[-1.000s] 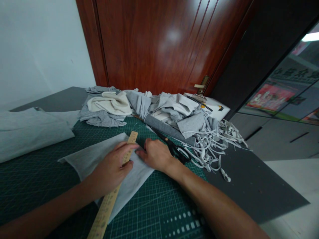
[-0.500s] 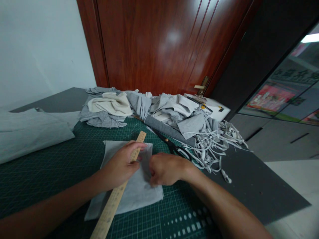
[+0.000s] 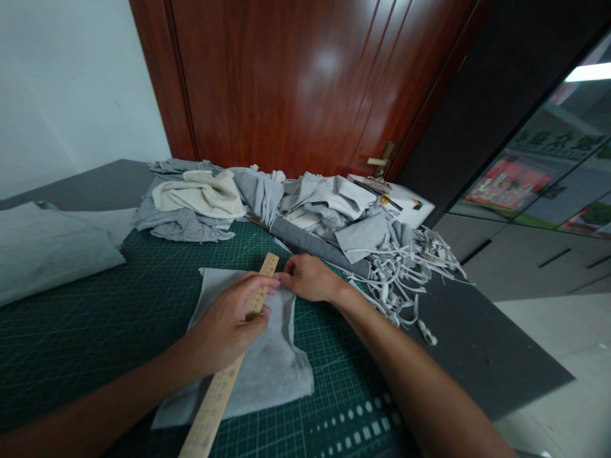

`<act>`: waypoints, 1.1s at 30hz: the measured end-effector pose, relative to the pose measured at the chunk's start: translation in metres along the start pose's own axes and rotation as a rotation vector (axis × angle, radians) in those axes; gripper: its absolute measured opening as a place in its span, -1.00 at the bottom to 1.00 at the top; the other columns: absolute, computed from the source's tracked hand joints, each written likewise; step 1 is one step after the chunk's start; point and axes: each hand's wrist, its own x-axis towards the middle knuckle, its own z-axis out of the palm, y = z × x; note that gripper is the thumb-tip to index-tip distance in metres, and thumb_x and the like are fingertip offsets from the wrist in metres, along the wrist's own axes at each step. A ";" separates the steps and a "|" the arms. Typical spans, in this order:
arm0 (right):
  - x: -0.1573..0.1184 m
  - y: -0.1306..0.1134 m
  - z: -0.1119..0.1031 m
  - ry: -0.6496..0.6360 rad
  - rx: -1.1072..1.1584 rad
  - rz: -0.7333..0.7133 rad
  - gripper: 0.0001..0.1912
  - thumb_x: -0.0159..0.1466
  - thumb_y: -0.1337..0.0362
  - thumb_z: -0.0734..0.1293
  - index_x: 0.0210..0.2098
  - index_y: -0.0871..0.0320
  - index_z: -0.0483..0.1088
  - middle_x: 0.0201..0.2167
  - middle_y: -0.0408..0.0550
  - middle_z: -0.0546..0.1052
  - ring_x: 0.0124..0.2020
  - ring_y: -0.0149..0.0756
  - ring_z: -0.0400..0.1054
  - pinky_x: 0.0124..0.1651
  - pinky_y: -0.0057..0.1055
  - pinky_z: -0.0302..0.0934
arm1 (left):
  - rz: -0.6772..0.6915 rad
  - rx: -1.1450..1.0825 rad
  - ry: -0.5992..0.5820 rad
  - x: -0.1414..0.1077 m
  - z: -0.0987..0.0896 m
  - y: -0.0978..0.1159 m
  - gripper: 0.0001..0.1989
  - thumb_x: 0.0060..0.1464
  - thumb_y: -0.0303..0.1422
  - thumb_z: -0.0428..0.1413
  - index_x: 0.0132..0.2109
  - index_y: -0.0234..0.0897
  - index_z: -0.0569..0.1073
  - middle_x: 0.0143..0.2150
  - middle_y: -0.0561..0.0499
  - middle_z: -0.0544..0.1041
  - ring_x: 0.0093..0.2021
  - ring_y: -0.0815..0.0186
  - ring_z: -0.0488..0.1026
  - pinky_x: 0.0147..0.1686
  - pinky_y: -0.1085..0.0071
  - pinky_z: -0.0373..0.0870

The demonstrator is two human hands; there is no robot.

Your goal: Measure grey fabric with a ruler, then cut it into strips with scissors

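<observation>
A piece of light grey cloth (image 3: 277, 356) lies on the green cutting mat (image 3: 334, 362), its lower right edge uneven. Slantwise across it rests a wooden ruler (image 3: 214, 397). My left hand (image 3: 233, 321) is closed around the ruler's upper part, thumb on one side and fingers on the other. At the cloth's upper right corner, close to the ruler's far end, my right hand (image 3: 308, 277) pinches the fabric edge, its fingertips near those of my left hand. The scissors behind my right hand are mostly hidden.
Behind the mat lies a heap of grey and cream fabric (image 3: 200, 197), with a dark grey roll (image 3: 319, 245) before it. Thin cloth strips (image 3: 401, 280) tangle at the right. A larger pale cloth (image 3: 52, 248) lies left. A white box (image 3: 415, 207) stands at the back.
My right hand has moved away from me, from the cloth's right side up to its upper right corner, now covering the scissors. My left hand stays on the ruler. The view has shifted slightly.
</observation>
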 end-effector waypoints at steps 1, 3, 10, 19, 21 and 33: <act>0.002 -0.001 0.002 -0.017 -0.003 0.002 -0.71 0.45 0.14 0.43 -0.22 0.26 0.67 -0.33 0.04 0.68 -0.35 -0.28 0.48 -0.35 -0.41 0.15 | -0.017 -0.034 -0.008 -0.001 0.000 -0.001 -0.61 0.11 -0.35 0.10 0.10 -0.15 0.53 0.16 -0.09 0.62 0.18 0.04 0.60 0.14 0.06 0.59; 0.003 -0.003 0.002 -0.042 -0.012 0.003 -0.69 0.45 0.12 0.44 -0.23 0.26 0.67 -0.35 0.02 0.68 -0.37 -0.29 0.49 -0.38 -0.41 0.16 | -0.039 -0.071 -0.012 -0.002 0.000 -0.002 -0.62 0.12 -0.34 0.09 0.10 -0.16 0.50 0.12 -0.09 0.61 0.12 0.06 0.62 0.08 0.07 0.62; -0.013 0.003 -0.012 -0.003 -0.133 0.007 -0.83 0.40 0.41 0.43 -0.04 0.23 0.62 -0.06 0.14 0.72 -0.03 -0.11 0.60 -0.05 -0.36 0.32 | 0.000 0.094 0.064 -0.008 0.005 -0.005 -0.52 0.00 -0.51 0.05 0.08 -0.15 0.50 0.16 -0.08 0.50 0.07 0.09 0.58 0.10 0.05 0.59; -0.020 -0.007 -0.006 0.175 -0.169 0.017 -0.76 0.53 0.25 0.34 0.07 0.26 0.55 0.03 0.29 0.64 0.01 0.02 0.56 0.02 -0.19 0.31 | 0.036 -0.071 -0.001 -0.013 -0.002 -0.005 -0.47 -0.09 -0.54 0.06 0.06 -0.12 0.51 0.23 -0.07 0.43 0.14 0.06 0.55 0.00 0.11 0.69; -0.017 -0.011 0.001 0.147 -0.103 -0.064 -0.78 0.53 0.21 0.36 0.02 0.23 0.56 -0.04 0.15 0.66 -0.06 -0.12 0.55 -0.02 -0.31 0.29 | 0.020 -0.169 -0.019 -0.015 -0.003 -0.005 -0.51 -0.10 -0.51 0.06 0.03 -0.13 0.49 0.23 -0.08 0.42 0.14 0.06 0.55 -0.07 0.17 0.71; -0.008 -0.020 0.012 0.054 0.361 -0.095 -0.75 0.16 0.50 0.50 -0.42 0.12 0.36 -0.46 -0.25 0.40 -0.40 -0.35 0.27 -0.30 -0.40 0.06 | -0.070 -0.121 0.057 -0.016 -0.003 -0.002 -0.53 -0.06 -0.40 0.05 0.06 -0.16 0.37 -0.06 -0.01 0.54 -0.21 0.16 0.60 -0.21 0.15 0.55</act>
